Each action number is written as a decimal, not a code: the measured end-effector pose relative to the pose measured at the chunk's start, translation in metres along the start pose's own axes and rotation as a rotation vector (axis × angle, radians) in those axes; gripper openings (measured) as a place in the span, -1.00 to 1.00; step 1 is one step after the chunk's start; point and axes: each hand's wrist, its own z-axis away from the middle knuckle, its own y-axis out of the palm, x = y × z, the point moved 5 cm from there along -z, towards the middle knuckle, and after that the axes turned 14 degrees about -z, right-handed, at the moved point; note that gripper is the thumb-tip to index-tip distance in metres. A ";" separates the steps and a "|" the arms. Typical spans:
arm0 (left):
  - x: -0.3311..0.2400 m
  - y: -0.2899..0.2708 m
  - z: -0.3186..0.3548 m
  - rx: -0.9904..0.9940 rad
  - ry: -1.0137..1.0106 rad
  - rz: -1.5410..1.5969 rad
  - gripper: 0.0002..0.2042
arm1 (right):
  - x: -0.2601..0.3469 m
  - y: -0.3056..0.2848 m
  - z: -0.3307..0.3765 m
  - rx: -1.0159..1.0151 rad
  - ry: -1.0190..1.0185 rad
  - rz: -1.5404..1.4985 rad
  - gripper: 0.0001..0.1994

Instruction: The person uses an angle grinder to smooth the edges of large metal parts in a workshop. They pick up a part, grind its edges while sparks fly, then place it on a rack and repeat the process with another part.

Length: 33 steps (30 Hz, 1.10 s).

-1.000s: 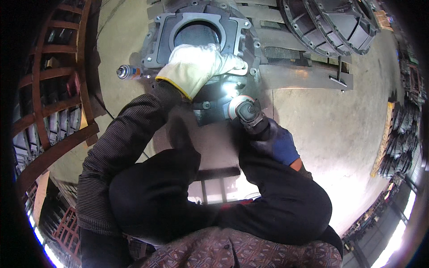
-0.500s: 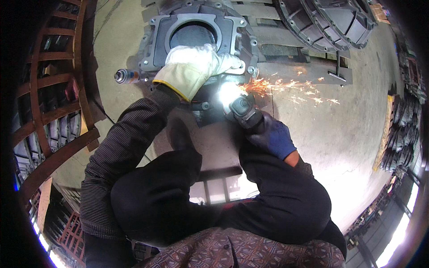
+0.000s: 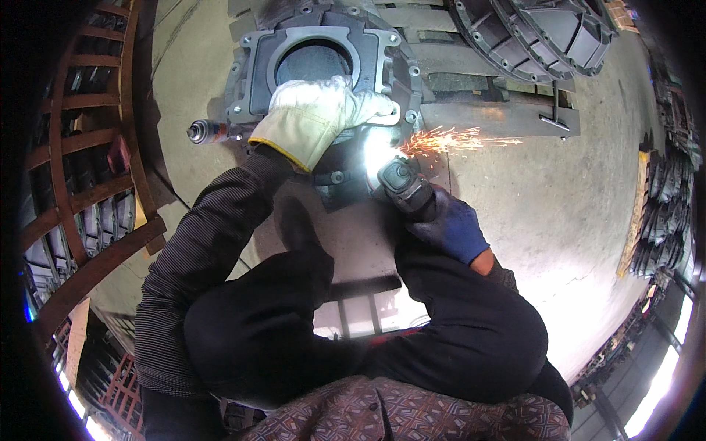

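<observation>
A grey metal casting [image 3: 259, 73] with a large round opening lies ahead of me. My left hand [image 3: 312, 114], in a cream work glove with a yellow-edged cuff, grips its near rim, fingers curled at the opening and thumb stretched toward the right corner. My right hand [image 3: 450, 226], in a dark blue glove, is wrapped round an angle grinder [image 3: 401, 182]. The grinder's head works at the near right edge of the casting; glare hides its disc and the contact spot. Orange sparks [image 3: 448, 140] fly off to the right.
A spray can [image 3: 208, 131] lies on the floor left of the casting. More ribbed grey castings [image 3: 529, 37] sit on slats at the far right. A brown metal rack [image 3: 92, 162] stands at the left; stacked dark parts [image 3: 665, 206] line the right side.
The grinder stays at the same edge, its body shifted very slightly. The spark stream has become narrower and reaches less far right. Both hands keep their hold.
</observation>
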 end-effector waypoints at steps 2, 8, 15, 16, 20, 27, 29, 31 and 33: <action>0.000 0.004 0.003 -0.003 0.001 0.001 -0.60 | -0.003 0.002 -0.001 -0.011 -0.001 0.031 -0.20; -0.001 0.013 0.004 0.001 0.009 0.013 -0.58 | -0.002 0.004 -0.002 -0.026 -0.016 0.068 -0.18; -0.003 -0.006 -0.017 0.065 0.009 -0.008 -0.56 | 0.014 -0.009 0.015 -0.013 0.030 -0.100 -0.18; -0.006 -0.009 -0.020 0.090 0.028 -0.025 -0.55 | 0.015 -0.009 0.019 0.004 0.021 -0.144 -0.19; -0.012 -0.018 -0.026 0.113 0.042 -0.032 -0.52 | 0.010 -0.010 0.016 -0.003 0.038 -0.101 -0.21; -0.006 -0.034 -0.003 -0.251 0.091 -0.101 -0.60 | 0.010 -0.005 0.000 0.008 0.082 -0.049 -0.20; -0.004 -0.029 -0.001 -0.242 0.085 -0.097 -0.60 | 0.011 -0.004 0.001 0.002 0.070 -0.030 -0.19; -0.003 -0.020 -0.001 -0.180 0.064 -0.076 -0.60 | 0.008 -0.003 0.000 0.000 0.061 0.003 -0.17; -0.002 -0.013 -0.002 -0.139 0.045 -0.057 -0.60 | 0.005 0.000 -0.002 0.004 0.009 -0.004 -0.16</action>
